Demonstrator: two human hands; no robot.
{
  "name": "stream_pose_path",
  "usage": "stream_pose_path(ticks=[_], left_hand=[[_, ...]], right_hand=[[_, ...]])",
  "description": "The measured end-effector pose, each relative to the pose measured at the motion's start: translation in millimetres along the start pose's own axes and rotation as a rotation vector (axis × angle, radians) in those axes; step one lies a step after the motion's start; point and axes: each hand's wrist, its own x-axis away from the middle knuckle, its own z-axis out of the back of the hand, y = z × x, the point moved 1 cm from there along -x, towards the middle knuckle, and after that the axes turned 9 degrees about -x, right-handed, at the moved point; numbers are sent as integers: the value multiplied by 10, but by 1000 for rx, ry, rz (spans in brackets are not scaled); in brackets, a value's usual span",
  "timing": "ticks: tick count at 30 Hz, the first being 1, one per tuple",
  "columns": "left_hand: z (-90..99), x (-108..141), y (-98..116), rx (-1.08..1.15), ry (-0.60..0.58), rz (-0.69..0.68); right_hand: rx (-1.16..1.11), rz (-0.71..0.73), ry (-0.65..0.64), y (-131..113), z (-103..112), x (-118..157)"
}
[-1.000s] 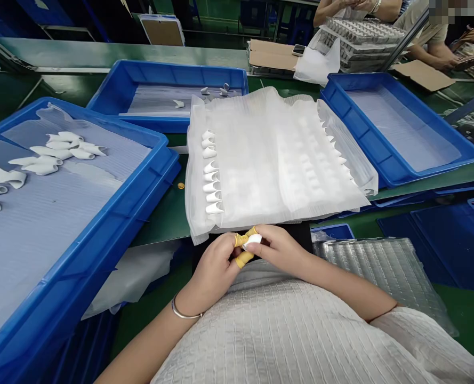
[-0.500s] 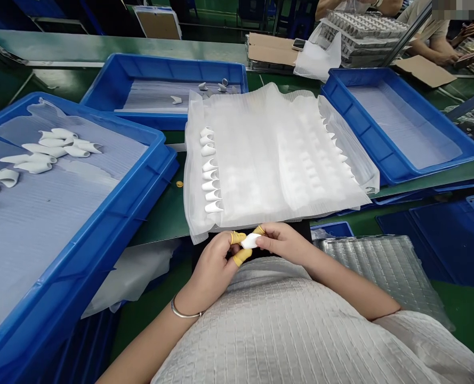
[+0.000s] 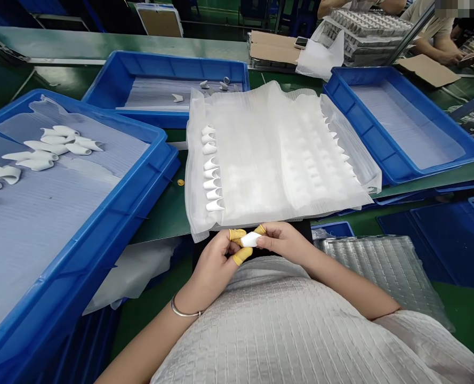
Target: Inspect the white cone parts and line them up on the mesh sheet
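A white piece [image 3: 250, 239] is gripped between left hand [image 3: 216, 258] and right hand [image 3: 287, 242], before the near edge of the green surface [image 3: 162, 216]. Bare surface separates the white sheet [image 3: 252, 160] from the left blue tray [image 3: 144, 184]; a co-worker's forearm [image 3: 427, 50] shows beyond.

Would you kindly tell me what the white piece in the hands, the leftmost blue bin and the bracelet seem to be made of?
White piece: smooth and fairly matte; plastic or ceramic, I can't tell which.
Leftmost blue bin: probably moulded plastic, given its thick rim and soft sheen.
Bracelet: likely polished silvery metal, from its bright glints.
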Motion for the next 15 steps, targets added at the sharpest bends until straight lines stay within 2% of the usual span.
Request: stream_pose_path(ticks=[10,15], left_hand=[[-6,0,28,-25,-9,-31],[0,-8,4,39,-11,5]], right_hand=[[-33,-56,7,43,4,-19],[-6,1,-11,6,-12,-20]])
